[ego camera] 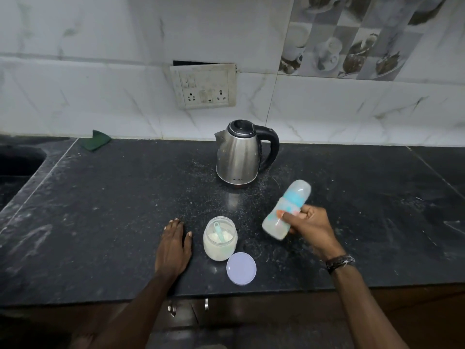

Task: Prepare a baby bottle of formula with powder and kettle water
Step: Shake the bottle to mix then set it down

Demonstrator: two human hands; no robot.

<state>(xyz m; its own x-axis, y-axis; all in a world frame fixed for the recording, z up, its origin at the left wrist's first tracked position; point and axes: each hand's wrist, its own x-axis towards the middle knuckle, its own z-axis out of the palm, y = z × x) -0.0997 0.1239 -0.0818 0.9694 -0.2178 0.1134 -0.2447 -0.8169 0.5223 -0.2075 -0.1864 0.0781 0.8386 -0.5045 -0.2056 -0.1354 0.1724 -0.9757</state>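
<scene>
My right hand [308,226] grips a baby bottle [286,209] round its middle, tilted with its capped teal top pointing up and away; the bottle looks blurred and holds whitish liquid. My left hand [173,245] rests flat on the black counter [100,222], fingers straight, just left of an open jar of white powder [220,239]. A teal scoop [219,231] stands in the powder. The jar's pale lid [241,268] lies on the counter at the jar's lower right. A steel kettle [239,153] with a black handle stands behind, lid shut.
A wall socket plate [203,85] sits above the kettle. A green cloth [95,140] lies at the back left, near a sink cut-out [17,159]. Spilled powder specks dust the counter around the kettle. The counter's front edge runs just below my wrists.
</scene>
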